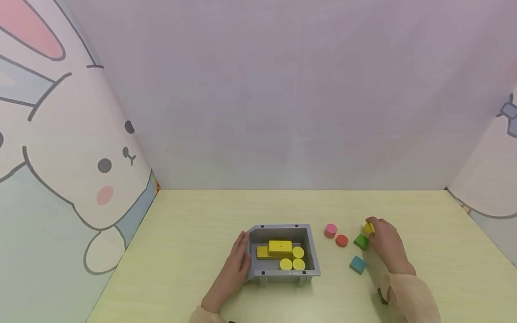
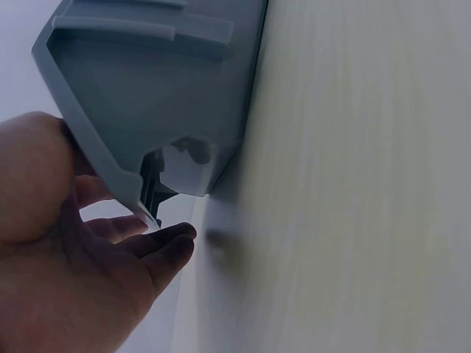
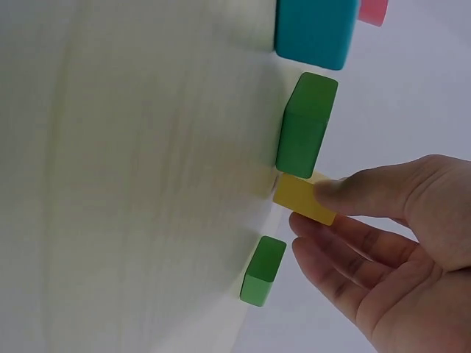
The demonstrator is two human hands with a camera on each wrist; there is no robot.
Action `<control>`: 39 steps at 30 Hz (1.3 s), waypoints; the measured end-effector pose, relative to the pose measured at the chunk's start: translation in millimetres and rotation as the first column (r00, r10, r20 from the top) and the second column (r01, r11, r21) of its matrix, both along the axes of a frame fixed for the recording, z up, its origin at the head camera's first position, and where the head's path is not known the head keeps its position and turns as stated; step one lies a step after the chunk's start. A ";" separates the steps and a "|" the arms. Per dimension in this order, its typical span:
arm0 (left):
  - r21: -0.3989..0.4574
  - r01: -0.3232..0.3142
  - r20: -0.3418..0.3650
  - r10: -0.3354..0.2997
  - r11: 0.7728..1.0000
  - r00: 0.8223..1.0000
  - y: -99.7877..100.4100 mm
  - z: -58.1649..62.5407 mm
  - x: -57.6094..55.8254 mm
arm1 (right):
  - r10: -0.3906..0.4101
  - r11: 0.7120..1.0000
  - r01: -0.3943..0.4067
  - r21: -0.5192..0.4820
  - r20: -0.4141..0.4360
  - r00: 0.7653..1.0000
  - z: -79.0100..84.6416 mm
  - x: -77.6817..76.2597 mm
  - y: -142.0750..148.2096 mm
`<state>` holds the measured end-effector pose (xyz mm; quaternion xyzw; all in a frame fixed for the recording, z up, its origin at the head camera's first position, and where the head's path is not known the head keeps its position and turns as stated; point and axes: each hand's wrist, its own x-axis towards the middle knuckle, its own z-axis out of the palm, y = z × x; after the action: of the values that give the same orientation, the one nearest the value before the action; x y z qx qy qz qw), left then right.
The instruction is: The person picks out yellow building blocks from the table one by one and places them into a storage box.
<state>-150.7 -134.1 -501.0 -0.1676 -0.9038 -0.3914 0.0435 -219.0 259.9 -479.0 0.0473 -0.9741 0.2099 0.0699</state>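
Note:
My right hand [image 1: 387, 240] pinches a small yellow block [image 3: 303, 198] between thumb and fingers, at the right of the table. Right beside the block is a green block [image 1: 361, 242]. Along the left end of a grey plastic bin [image 1: 315, 251] lies my left hand [image 1: 235, 262], its fingers extended against the low lip. In the left wrist view those fingertips [image 2: 180, 237] reach past the lip near the table. Inside the bin are yellow pieces: a rectangular block [image 1: 280, 247] on top of another, and several round ones [image 1: 299, 264].
Between bin and right hand lie a pink cylinder [image 1: 330, 230], a red disc [image 1: 342, 241] and a teal block [image 1: 357, 264]. Another green block [image 3: 263, 271] stands below the yellow one in the right wrist view. A dark piece [image 1: 382, 296] sits by the right sleeve. Walls enclose the table.

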 end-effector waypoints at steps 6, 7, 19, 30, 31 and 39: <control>-0.001 0.004 -0.015 -0.004 1.000 1.000 0.1 -0.8 0.1 | -0.016 1.000 0.015 -0.006 -0.022 1.000 1.0 2.6 -0.1; -0.002 0.005 -0.019 -0.005 1.000 1.000 0.2 -0.8 0.2 | -0.016 1.000 0.016 -0.006 -0.023 1.000 1.2 3.0 -0.3; 0.006 -0.004 0.016 0.004 1.000 1.000 0.3 -0.7 0.4 | -0.016 1.000 0.015 -0.015 -0.099 0.995 6.5 8.9 -6.4; 0.008 0.003 -0.006 -0.003 1.000 1.000 0.4 0.3 0.0 | 0.007 1.000 -0.012 -0.025 -0.173 0.985 20.9 18.3 -21.0; 0.007 0.004 -0.008 -0.004 1.000 1.000 0.5 0.2 -0.1 | 0.013 1.000 -0.018 -0.024 -0.182 0.983 22.0 19.3 -22.7; 0.008 0.002 -0.009 -0.002 1.000 1.000 0.0 -1.5 -0.7 | 0.059 0.997 -0.070 -0.033 -0.251 0.966 31.0 25.7 -37.8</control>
<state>-151.4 -134.1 -502.5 -0.1703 -0.9018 -0.3944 0.0478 -193.3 222.1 -447.9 0.1036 -0.9509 0.2246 0.1860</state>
